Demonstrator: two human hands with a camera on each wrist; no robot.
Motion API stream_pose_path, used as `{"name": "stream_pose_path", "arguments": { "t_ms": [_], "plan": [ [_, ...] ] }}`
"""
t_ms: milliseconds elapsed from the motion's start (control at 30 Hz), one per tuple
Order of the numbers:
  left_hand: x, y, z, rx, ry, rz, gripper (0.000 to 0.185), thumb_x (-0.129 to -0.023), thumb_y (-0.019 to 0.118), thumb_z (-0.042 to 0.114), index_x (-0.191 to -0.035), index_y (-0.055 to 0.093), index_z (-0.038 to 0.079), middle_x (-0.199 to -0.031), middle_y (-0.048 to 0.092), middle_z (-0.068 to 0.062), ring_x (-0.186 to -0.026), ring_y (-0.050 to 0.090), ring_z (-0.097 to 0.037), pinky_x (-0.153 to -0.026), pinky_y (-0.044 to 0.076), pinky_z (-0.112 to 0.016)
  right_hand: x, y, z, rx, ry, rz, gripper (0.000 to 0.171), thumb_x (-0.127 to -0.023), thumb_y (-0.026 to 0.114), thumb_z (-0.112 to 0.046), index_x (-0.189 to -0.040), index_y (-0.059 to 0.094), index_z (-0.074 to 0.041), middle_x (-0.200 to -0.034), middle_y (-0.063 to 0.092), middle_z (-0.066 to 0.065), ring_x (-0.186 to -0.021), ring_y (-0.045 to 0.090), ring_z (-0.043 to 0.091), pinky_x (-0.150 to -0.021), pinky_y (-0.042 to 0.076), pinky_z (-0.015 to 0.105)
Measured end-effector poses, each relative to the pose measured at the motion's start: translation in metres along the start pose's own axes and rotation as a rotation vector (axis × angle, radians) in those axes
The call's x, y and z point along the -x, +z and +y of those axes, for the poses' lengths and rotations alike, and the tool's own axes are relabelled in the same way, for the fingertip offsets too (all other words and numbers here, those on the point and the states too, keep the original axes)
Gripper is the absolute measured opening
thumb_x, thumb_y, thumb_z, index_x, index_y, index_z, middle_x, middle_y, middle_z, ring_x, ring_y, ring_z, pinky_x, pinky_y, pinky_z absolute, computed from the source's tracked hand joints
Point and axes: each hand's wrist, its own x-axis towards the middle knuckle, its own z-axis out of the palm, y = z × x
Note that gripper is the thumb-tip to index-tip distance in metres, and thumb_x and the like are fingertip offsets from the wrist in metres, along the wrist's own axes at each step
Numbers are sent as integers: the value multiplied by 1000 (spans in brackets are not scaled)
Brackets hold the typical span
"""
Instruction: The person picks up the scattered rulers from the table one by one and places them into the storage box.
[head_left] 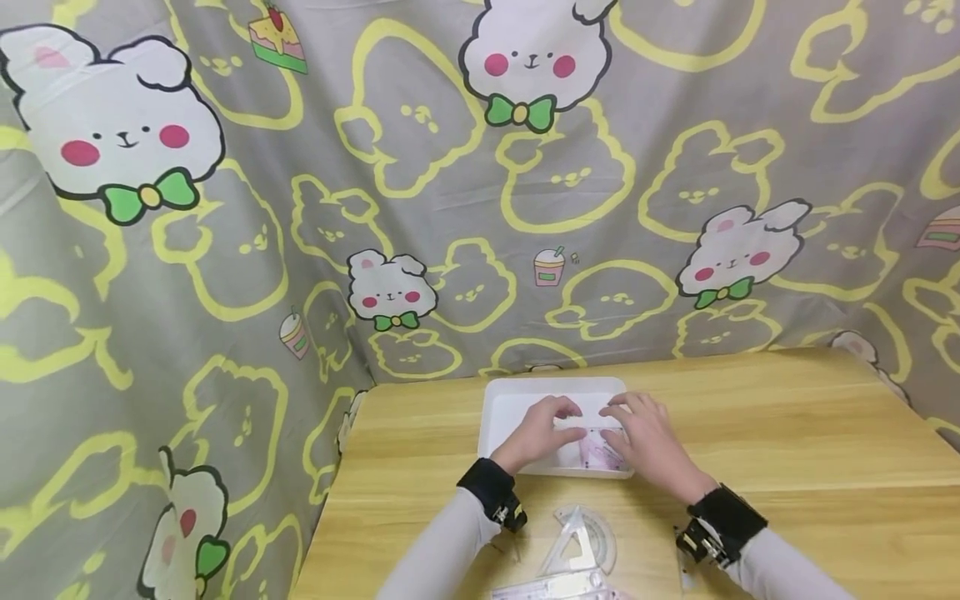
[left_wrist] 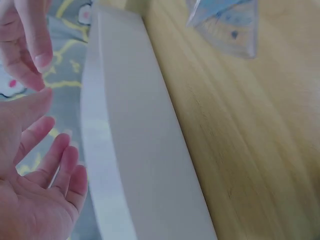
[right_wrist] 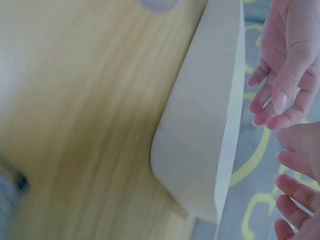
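I have both hands over the white tray [head_left: 498, 417]: left hand [head_left: 538, 433] and right hand [head_left: 648, 442] meet above a pink-printed clear item [head_left: 596, 454] inside it, fingers [left_wrist: 55, 160] relaxed, gripping nothing. Clear rulers [head_left: 577, 546] lie nearer me on the tabletop [head_left: 787, 433], outside the tray.

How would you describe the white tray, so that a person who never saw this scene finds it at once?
On the wooden table, look at the far edge, near the bunny-print cloth. The white tray lies there under both hands. It is opaque and rectangular, unlike the clear plastic rulers nearer the person.
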Motion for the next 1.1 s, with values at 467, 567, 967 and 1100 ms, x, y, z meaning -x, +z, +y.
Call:
{"name": "stream_pose_path", "arguments": {
  "t_ms": [467,567,967,1100],
  "plan": [
    [75,10,44,-102,-13,-75,53,-91,81,43,-133,66,16,-123,64,5,-111,57,-5,-94,48,-22,47,-28,-44,-131,100,-357,41,-84,84,-46,-105,73,-12,-97,68,-3,-86,66,17,-74,58,35],
    [93,24,54,-199,18,-120,60,-87,81,54,-135,65,22,-124,61,9,-111,52,-2,-93,45,-20,63,-34,-47,-141,90,-441,53,-80,81,-60,-104,72,-13,-102,68,-2,-89,66,19,-74,58,37],
    [134,76,66,-409,79,-342,43,-98,68,53,-135,65,32,-122,49,17,-103,35,2,-79,28,-17,115,-20,-36,-223,182,-616,43,-80,86,-56,-93,68,-19,-88,52,-10,-77,46,0,-64,45,27],
    [148,101,65,-517,101,-263,36,-109,45,55,-125,67,33,-116,47,17,-97,35,1,-73,25,-19,136,5,-16,-212,210,-674,41,-83,81,-61,-88,66,-23,-83,47,-15,-73,43,0,-63,42,25]
  ]
}}
